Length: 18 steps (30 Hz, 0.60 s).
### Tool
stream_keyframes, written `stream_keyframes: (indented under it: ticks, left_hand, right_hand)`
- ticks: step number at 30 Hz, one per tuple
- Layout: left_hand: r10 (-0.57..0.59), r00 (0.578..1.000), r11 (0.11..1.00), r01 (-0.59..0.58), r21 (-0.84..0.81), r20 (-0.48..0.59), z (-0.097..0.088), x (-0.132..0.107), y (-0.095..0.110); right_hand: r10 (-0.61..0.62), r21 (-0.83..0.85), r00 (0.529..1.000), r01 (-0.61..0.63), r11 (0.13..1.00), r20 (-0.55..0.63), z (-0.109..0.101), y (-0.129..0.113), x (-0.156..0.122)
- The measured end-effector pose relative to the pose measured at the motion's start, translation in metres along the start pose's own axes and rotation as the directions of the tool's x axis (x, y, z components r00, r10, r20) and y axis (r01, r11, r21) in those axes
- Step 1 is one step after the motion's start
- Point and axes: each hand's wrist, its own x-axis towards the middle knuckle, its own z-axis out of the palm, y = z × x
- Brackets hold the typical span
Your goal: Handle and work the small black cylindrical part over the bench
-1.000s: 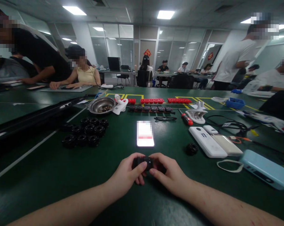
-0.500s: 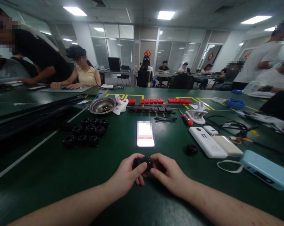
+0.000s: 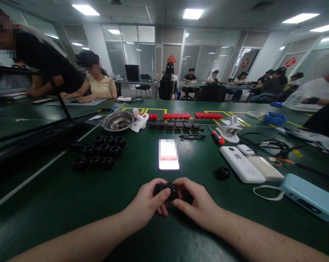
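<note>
Low over the table, in front of me, my left hand (image 3: 149, 198) wraps a black cylindrical part (image 3: 171, 190), its thumb laid across the near side. The fingers of my right hand (image 3: 194, 200) curl about the right end of that same part, thumb below and index finger above. Much of the part is hidden by the fingers. Just beyond the hands lies a lit phone (image 3: 168, 156). A cluster of black ring-shaped parts (image 3: 107, 150) sits to the left, and one similar black part (image 3: 223, 172) lies alone on the right.
Farther back are a metal bowl (image 3: 118, 120) with small brass-coloured pieces, red strips (image 3: 177, 116), a black strip (image 3: 175, 126), a screwdriver (image 3: 217, 137) and white clamps (image 3: 228, 133). Power banks (image 3: 242, 164) and a light-blue box (image 3: 310, 196) line the right. A long black frame (image 3: 41, 133) occupies the left.
The right hand's fingers have shifted slightly around the part; the left hand stays put. At far left a dark bar now slants up from the frame. A standing person at right has left the view.
</note>
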Motion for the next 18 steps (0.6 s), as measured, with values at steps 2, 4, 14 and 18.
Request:
stream_keyframes:
  ticks: [2, 4, 14, 18]
  left_hand:
    - [0.004, 1.000, 1.000, -0.004, 0.010, -0.006, 0.0008, -0.0010, 0.0003]
    - [0.011, 1.000, 1.000, -0.011, 0.014, -0.015, 0.0018, -0.0030, 0.0009]
    - [-0.002, 1.000, 1.000, 0.002, 0.004, -0.008, 0.0006, -0.0012, -0.0004]
    - [-0.014, 1.000, 1.000, 0.014, -0.002, -0.023, -0.0004, -0.0018, -0.0010]
  right_hand:
    - [-0.007, -0.017, 1.000, 0.006, 1.000, -0.010, 0.0001, 0.0006, -0.0013]
    - [0.003, -0.042, 1.000, -0.003, 0.999, -0.022, -0.0003, 0.0018, -0.0022]
    - [0.014, -0.006, 1.000, -0.014, 1.000, 0.010, 0.0004, 0.0028, 0.0005]
    - [-0.007, 0.004, 1.000, 0.007, 1.000, 0.000, 0.0004, 0.0024, -0.0007]
